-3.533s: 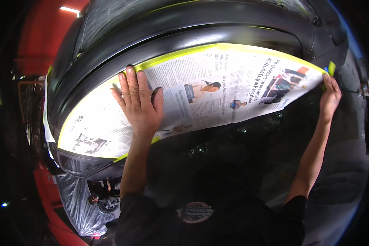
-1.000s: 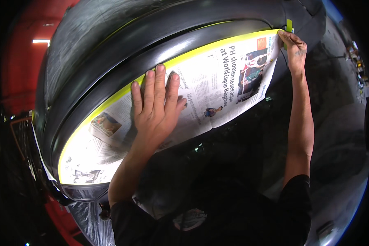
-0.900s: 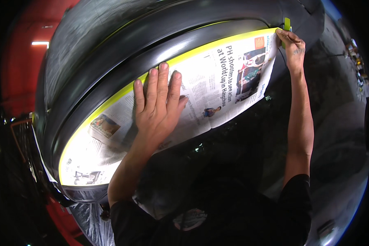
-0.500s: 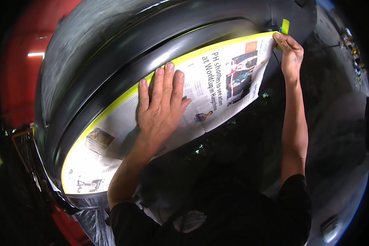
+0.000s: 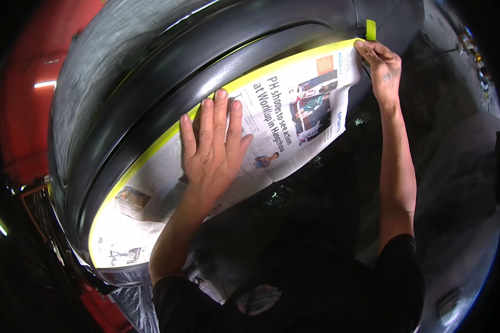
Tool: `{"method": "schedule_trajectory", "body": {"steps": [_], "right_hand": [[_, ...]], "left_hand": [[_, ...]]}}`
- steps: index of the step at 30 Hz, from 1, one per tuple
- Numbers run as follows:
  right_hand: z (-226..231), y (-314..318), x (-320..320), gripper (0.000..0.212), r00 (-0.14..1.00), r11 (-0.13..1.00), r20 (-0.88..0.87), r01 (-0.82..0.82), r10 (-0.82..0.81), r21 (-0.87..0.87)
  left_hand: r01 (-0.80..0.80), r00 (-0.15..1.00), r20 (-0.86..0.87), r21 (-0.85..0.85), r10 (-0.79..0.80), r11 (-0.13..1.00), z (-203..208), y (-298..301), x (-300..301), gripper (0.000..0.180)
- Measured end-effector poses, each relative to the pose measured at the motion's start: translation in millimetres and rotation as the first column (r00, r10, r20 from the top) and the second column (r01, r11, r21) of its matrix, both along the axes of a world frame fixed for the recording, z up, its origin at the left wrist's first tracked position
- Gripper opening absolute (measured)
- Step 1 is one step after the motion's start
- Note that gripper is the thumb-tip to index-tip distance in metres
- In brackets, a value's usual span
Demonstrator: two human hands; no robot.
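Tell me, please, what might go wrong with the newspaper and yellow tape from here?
The newspaper bends at its right end, below the right hand, so it might crease. The yellow tape could wrinkle between that hand and the left hand, which is spread over the sheet. No tape shows along the lower right edge, so that side might flap.

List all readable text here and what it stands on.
Wording left uncopied.
Newspaper: large black headline, legible.
Newspaper's right edge: short blue heading, legible.
Newspaper's columns of fine print: too small to read.
Black shirt: oval print, too blurred to read.
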State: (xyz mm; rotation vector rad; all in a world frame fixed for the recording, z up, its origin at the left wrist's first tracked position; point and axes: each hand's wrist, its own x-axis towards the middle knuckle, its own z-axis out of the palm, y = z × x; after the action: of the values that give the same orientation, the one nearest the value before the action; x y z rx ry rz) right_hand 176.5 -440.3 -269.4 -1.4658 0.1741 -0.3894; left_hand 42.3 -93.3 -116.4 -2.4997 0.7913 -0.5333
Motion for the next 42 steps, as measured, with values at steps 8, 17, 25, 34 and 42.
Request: {"method": "schedule_trajectory", "body": {"steps": [8,17,25,34,42], "right_hand": [[4.0,14.1,13.4,0.026,0.998,0.990,-0.052,0.018,-0.026,-0.140],[10.0,13.8,5.8,0.026,0.992,0.987,-0.123,0.009,-0.029,-0.159],[-2.5,17.1,-1.1,0.021,0.994,0.990,-0.081,-0.056,0.067,0.132],[10.1,13.9,-5.8,0.023,0.969,0.969,-0.156,-0.164,0.193,0.185],[12.7,10.2,9.1,0.022,0.942,0.950,-0.177,-0.255,0.287,0.181]], "left_hand": [[-0.001,1.000,-0.008,-0.011,0.001,1.000,-6.0,-10.0,6.3,0.084],[0.004,1.000,0.017,-0.018,-0.004,1.000,-10.6,-23.9,12.5,0.080],[-0.052,0.998,0.041,0.005,0.052,0.999,-13.0,-42.1,21.4,0.074],[-0.597,0.551,-0.834,-0.384,0.013,0.704,-132.4,-76.9,-109.6,0.062],[-0.682,0.532,-0.474,0.251,-0.702,-0.687,-270.8,-55.5,-152.2,0.066]]}}
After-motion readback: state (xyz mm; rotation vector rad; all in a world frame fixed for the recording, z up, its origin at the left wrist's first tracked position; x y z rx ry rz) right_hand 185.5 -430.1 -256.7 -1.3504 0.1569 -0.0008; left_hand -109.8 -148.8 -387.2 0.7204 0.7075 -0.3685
